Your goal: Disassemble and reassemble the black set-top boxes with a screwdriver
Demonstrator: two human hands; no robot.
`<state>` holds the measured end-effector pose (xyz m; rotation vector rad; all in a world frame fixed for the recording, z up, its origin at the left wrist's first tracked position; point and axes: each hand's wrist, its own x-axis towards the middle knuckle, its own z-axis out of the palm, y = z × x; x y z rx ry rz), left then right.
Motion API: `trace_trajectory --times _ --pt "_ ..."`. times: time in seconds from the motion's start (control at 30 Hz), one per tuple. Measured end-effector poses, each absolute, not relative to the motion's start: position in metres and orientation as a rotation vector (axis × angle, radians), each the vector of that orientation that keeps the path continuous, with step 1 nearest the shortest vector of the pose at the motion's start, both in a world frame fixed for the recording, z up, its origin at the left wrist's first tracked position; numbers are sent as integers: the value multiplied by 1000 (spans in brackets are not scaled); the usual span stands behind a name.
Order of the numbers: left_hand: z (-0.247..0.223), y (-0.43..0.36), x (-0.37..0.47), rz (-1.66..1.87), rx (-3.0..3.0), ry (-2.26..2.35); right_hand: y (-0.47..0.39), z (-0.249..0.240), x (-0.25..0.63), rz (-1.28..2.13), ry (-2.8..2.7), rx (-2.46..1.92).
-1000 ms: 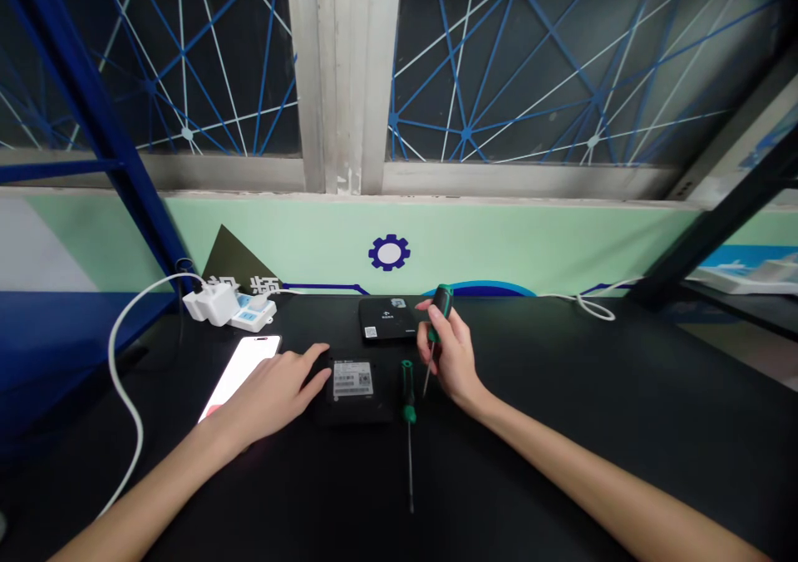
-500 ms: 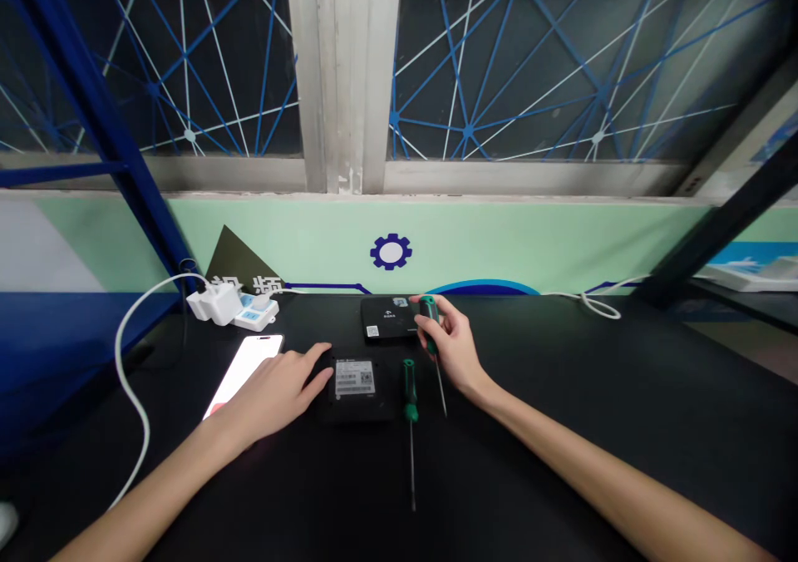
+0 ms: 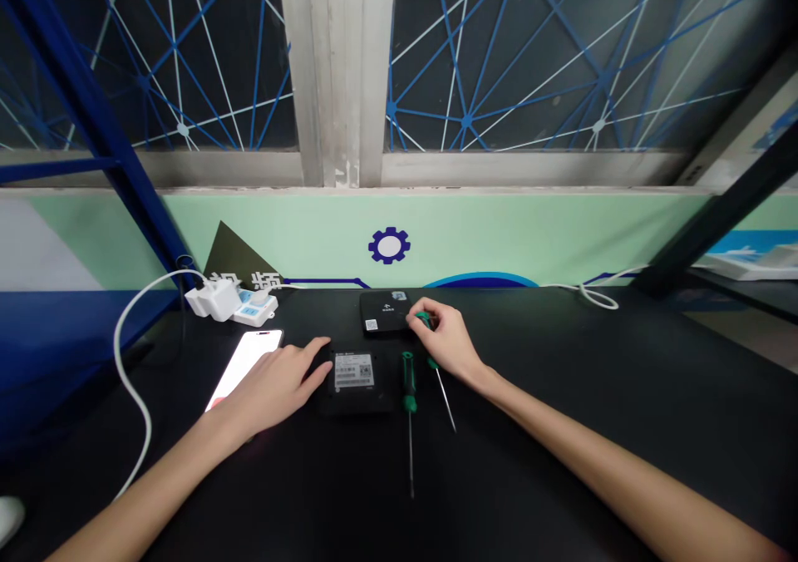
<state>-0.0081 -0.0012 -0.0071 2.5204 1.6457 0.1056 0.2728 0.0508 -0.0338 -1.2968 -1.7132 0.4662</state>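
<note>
My right hand (image 3: 445,342) grips the green-and-black handle of a screwdriver (image 3: 444,389), whose thin shaft slants down to the black table (image 3: 561,396). A second green-handled screwdriver (image 3: 408,404) lies loose just left of it. My left hand (image 3: 274,383) rests flat with its fingertips against the left edge of a small black box with a white label (image 3: 355,379). Another black box (image 3: 383,313) sits behind, next to my right hand.
A lit white phone (image 3: 246,362) lies under my left wrist. A white power strip with a charger (image 3: 230,304) and a white cable (image 3: 128,362) sit at the back left. Blue frame posts rise at the left, a dark post at the right.
My right hand has lowered the screwdriver from upright until it lies slanted near the table, beside the rear black box. My left hand has stayed against the labelled box.
</note>
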Motion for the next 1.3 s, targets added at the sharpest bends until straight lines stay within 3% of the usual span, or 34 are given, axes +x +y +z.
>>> trace_trajectory --times 0.4,1.3 --pt "-9 -1 -7 130 2503 1661 46 -26 276 111 -2073 -1397" --pt "-13 2 -7 168 2425 1678 46 -39 277 -136 -2193 -1300"
